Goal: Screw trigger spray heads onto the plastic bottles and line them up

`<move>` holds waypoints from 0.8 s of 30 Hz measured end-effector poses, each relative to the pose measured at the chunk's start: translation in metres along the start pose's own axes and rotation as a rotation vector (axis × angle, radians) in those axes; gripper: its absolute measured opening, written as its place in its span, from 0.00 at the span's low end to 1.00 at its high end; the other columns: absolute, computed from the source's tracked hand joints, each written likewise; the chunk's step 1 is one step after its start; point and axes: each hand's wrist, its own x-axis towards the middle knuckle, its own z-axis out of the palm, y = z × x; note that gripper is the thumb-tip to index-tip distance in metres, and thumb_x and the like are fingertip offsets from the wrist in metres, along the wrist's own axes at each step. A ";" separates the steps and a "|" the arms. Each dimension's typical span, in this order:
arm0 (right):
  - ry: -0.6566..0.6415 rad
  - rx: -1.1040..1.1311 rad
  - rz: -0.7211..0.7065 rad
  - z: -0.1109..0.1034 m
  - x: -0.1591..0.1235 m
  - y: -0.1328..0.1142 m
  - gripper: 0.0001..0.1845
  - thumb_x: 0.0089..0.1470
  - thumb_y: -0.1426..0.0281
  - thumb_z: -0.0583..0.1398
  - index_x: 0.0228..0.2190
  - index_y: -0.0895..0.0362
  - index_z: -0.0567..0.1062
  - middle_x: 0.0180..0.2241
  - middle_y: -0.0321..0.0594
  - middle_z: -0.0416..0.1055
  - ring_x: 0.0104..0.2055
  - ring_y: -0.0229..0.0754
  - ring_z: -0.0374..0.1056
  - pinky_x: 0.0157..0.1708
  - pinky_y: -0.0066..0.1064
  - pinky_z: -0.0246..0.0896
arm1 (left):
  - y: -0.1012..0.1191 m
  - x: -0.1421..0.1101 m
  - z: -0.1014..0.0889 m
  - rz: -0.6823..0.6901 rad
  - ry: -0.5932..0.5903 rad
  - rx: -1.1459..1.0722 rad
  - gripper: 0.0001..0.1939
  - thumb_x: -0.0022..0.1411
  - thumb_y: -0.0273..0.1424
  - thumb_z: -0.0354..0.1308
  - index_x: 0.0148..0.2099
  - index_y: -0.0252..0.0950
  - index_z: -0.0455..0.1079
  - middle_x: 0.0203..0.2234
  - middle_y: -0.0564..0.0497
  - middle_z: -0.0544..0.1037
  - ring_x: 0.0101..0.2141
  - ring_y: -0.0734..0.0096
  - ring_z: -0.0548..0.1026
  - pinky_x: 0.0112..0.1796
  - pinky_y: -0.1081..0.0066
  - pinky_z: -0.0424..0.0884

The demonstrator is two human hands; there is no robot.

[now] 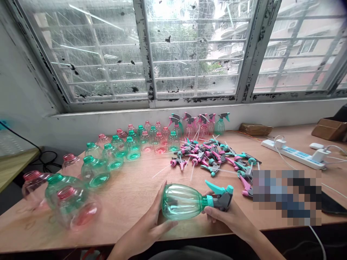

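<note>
Hands (187, 216) hold a green spray bottle (183, 201) sideways.

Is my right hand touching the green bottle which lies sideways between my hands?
Touching. The head view shows the right hand with its thumb against the neck of the green bottle, beside the turquoise collar.

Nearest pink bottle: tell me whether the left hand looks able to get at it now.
Probably yes, if it lets go of the green spray bottle, which the right hand also holds near the neck. Only bare tabletop seems to lie between the left hand and the pink bottle.
</note>
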 end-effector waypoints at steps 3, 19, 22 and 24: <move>-0.006 -0.021 -0.003 0.000 0.000 0.001 0.24 0.50 0.53 0.72 0.41 0.56 0.76 0.22 0.33 0.75 0.23 0.40 0.67 0.28 0.33 0.65 | 0.000 0.000 0.000 -0.009 -0.008 -0.012 0.52 0.68 0.34 0.61 0.76 0.51 0.24 0.76 0.52 0.41 0.73 0.51 0.36 0.70 0.49 0.34; -0.018 -0.027 0.009 -0.001 0.000 -0.001 0.24 0.50 0.54 0.72 0.41 0.57 0.77 0.24 0.34 0.76 0.24 0.40 0.69 0.29 0.32 0.65 | 0.000 0.000 0.000 0.028 0.017 0.031 0.50 0.71 0.37 0.58 0.75 0.52 0.20 0.76 0.54 0.34 0.74 0.51 0.36 0.71 0.50 0.35; -0.042 -0.033 0.002 -0.001 0.000 -0.001 0.24 0.51 0.53 0.72 0.42 0.56 0.78 0.24 0.33 0.74 0.25 0.40 0.68 0.28 0.32 0.65 | -0.001 0.000 -0.001 0.019 -0.005 -0.008 0.51 0.70 0.39 0.59 0.75 0.51 0.22 0.76 0.52 0.36 0.73 0.50 0.37 0.71 0.49 0.36; -0.057 -0.022 0.008 -0.001 0.001 -0.001 0.25 0.51 0.53 0.72 0.43 0.56 0.78 0.24 0.33 0.74 0.25 0.40 0.68 0.29 0.32 0.65 | -0.002 0.001 -0.003 0.008 -0.012 -0.005 0.50 0.69 0.41 0.60 0.76 0.50 0.26 0.76 0.52 0.36 0.73 0.50 0.36 0.71 0.50 0.34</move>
